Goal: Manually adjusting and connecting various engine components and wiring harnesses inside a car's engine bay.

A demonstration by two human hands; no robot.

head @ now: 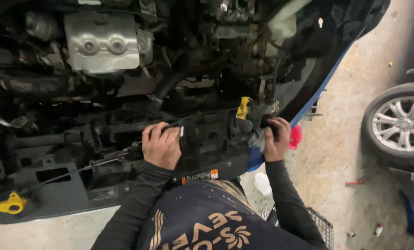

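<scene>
The left hand (160,147) has its fingers closed around a thin black cable (106,159) beside the dark front panel (211,141). The right hand (275,139) grips the panel's edge, fingers curled tightly, near a yellow clip (242,108).

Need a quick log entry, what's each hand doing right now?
Left hand: closed on a dark part of the front panel.
Right hand: closed on the panel's black right end.

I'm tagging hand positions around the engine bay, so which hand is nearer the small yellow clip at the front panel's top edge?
Right. The right hand grips a dark part just below and right of the yellow clip. The left hand is farther off, lower left, on the front panel.
</scene>
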